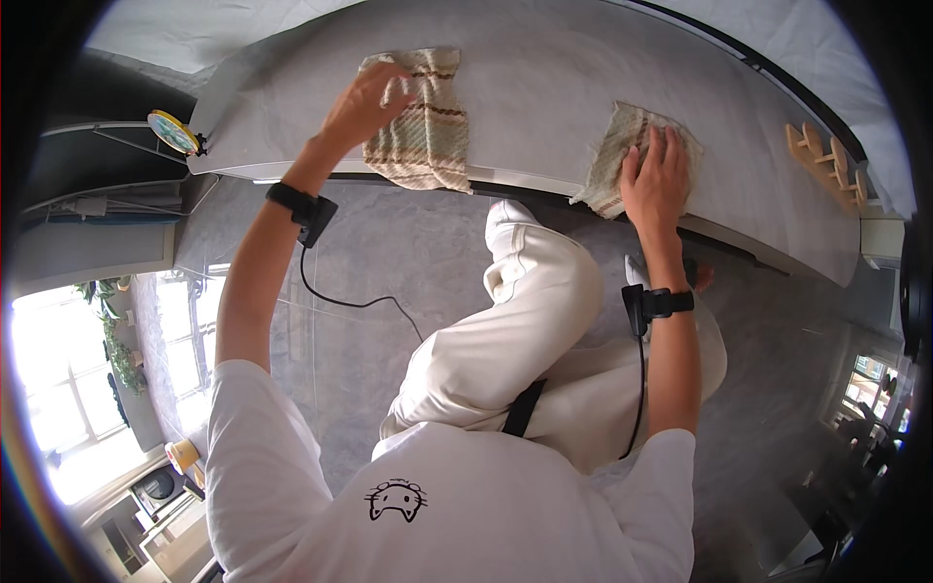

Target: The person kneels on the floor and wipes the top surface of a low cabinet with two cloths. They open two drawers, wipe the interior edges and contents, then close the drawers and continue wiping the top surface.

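Observation:
My left hand (pixel 379 100) is over a beige-and-green checked woven cloth (pixel 430 138) with brown stripes. Its fingers are apart and slightly bent above the upper left part of the cloth; whether the fingertips touch the fabric is hard to tell. Folds run down this cloth, and its lower end hangs over the near edge of a grey tabletop (pixel 525 95). On a second, similar cloth (pixel 612 160) farther right, my right hand (pixel 657 175) lies palm down, fingers extended. That cloth sits tilted, a corner past the edge, and is partly hidden under the hand.
A colourful round disc with a yellow rim (pixel 173 132) stands at the table's left end. A wooden piece with several pegs (pixel 827 164) is at the right end. From the wristband (pixel 302 211) on my left arm and the wristband (pixel 660 302) on my right, black cables hang down.

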The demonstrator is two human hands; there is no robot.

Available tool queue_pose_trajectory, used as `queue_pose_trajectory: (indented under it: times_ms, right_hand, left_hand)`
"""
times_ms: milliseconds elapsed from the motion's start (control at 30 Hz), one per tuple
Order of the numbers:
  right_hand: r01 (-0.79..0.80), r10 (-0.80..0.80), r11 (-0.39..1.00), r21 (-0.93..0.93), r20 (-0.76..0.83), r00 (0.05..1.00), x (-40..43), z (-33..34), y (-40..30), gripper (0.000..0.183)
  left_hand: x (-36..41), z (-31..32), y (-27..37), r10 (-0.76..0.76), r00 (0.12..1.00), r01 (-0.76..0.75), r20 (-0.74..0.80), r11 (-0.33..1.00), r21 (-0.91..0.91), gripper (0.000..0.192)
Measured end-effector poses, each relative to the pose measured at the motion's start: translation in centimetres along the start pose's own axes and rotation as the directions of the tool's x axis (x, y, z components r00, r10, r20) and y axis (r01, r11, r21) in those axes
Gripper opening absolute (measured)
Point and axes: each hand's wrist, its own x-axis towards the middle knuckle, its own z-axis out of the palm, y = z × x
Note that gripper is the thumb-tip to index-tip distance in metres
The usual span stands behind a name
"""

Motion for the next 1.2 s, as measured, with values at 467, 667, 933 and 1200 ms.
queue_pose_trajectory:
  times_ms: [467,667,933,1200]
  right_hand:
    - [0.127,-0.122,0.991,-0.040,0.108,0.987,0.6,0.6,-1.0,0.053]
    - [0.239,-0.249,0.967,0.088,0.130,0.960,0.7,0.3,-3.9,0.055]
    - [0.278,-0.294,0.950,0.143,0.106,0.950,2.0,1.1,-5.8,0.052]
    - [0.006,-0.004,0.998,-0.058,0.033,0.999,1.5,0.6,5.8,0.048]
  left_hand:
    - [1.7,6.8,6.6,0.161,0.985,-0.154,0.068,0.983,-0.098,0.045]
    - [2.2,7.3,11.9,0.158,0.985,-0.156,0.074,0.987,-0.038,0.048]
    - [2.4,6.7,11.3,0.138,0.988,-0.137,0.062,0.990,-0.028,0.052]
    - [-2.1,3.8,-3.5,-0.103,0.993,0.109,-0.055,0.986,0.122,0.050]
